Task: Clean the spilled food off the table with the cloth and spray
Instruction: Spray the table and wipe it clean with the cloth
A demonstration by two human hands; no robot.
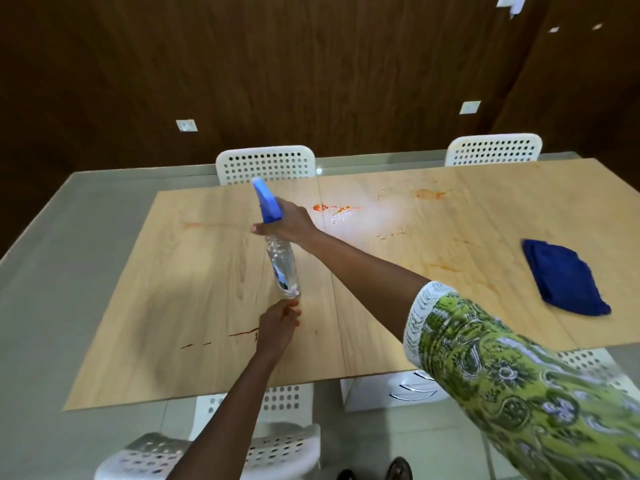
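Left hand fingers curled at the base of the spray bottle, steadying it; right hand grasps its neck under the blue nozzle. Bottle clear, tilted above the table. Step: wetting the orange spill. Next move probably needs the trigger squeezed, then the blue cloth, lying far right.

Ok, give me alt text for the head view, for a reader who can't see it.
The right hand grips the neck of a clear spray bottle with a blue head over a wooden table, and the left hand reaches just below its base. Orange food smears dot the far side; a blue cloth lies at the right.
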